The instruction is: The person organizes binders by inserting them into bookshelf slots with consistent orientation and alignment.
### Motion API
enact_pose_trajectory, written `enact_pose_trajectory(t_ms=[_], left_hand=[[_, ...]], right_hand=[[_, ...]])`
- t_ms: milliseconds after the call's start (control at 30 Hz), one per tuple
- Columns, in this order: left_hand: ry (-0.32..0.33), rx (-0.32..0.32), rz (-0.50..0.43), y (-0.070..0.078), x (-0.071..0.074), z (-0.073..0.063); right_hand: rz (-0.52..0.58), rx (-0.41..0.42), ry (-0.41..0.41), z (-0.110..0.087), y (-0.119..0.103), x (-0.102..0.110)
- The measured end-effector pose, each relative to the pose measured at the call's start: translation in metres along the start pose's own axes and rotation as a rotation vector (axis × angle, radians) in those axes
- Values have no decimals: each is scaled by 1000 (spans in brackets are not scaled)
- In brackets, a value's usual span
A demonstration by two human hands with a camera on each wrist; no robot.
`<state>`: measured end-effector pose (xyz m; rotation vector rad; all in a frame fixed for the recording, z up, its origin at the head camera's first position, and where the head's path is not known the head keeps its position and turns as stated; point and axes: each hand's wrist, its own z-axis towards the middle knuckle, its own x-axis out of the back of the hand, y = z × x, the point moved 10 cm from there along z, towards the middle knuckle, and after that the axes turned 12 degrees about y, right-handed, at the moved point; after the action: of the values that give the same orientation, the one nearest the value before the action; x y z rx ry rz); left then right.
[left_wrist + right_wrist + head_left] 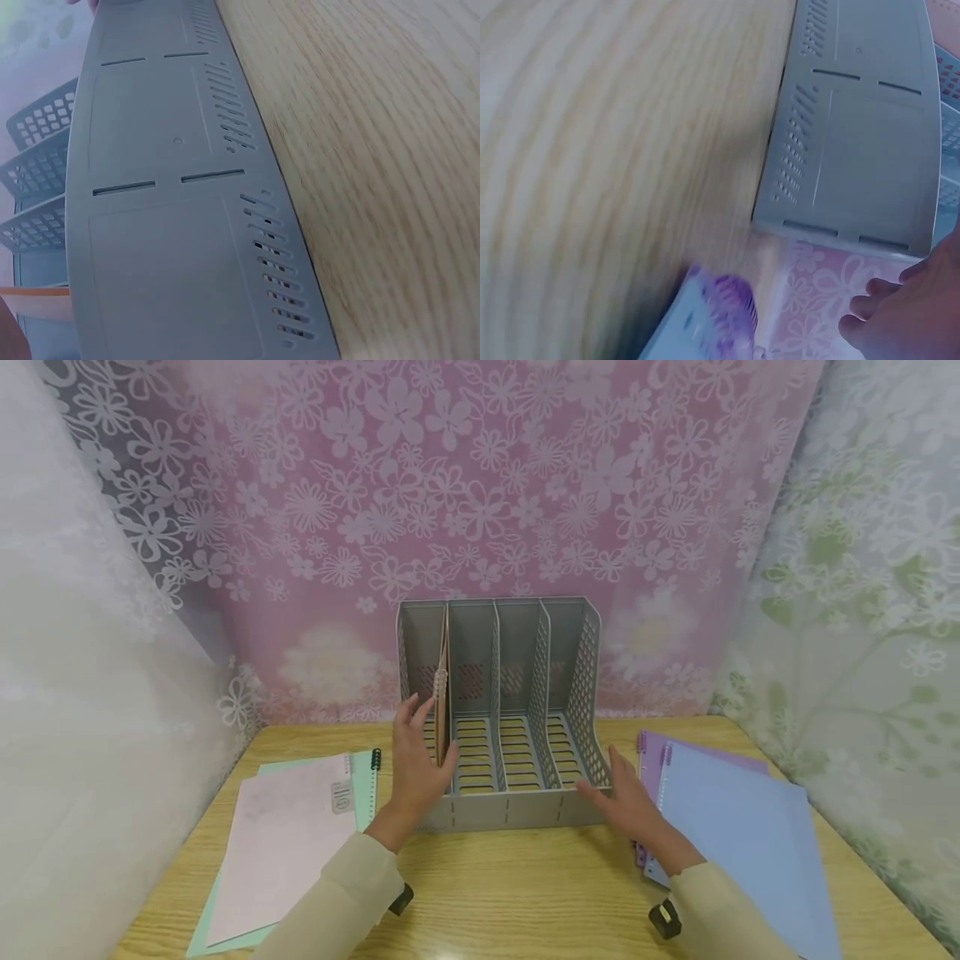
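Note:
A grey file organizer (480, 810) with several upright compartments stands on the table in the head view. In its leftmost compartment a brown-edged spiral notebook (442, 710) stands on edge. My left hand (420, 768) is at that compartment, fingers and thumb spread to either side of the notebook; whether they touch it is unclear. The left wrist view shows the organizer's front (165, 277) and the notebook's orange edge (34, 291). My right hand (626, 797) is at the organizer's right front corner, fingers extended and holding nothing. In the right wrist view its fingers (866, 307) are spread.
Left on the wooden table (517, 893), a pink notebook (285, 843) overlaps a green one (364, 785). At the right, a blue notebook (738, 835) lies over a purple one (652, 747). Flowered cloth (480, 485) hangs behind and at both sides.

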<state>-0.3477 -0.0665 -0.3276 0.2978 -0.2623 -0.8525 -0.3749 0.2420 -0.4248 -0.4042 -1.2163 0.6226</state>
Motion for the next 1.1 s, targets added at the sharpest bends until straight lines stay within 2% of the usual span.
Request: enact_pose_trajectory(t_ms=[133,333,600,800,933,1100], left_hand=[[-2,-89,-17,10,-1,-2],[-17,-175,9,22,-4,-5],[-53,-342,40,51,-19,-11],[-66,-411,-10,72,-27,-20],[-97,-433,-46,82,-32,-26],[-149,-470,-87,93,-42,-31]], right_hand=[[21,-26,-5,-3,8,7],[21,-57,-8,-7,23,13],[41,-94,2,-7,36,26],[10,-108,40,-9,44,38],[-52,-115,76,-9,51,49],[-97,-178,92,-9,63,64]])
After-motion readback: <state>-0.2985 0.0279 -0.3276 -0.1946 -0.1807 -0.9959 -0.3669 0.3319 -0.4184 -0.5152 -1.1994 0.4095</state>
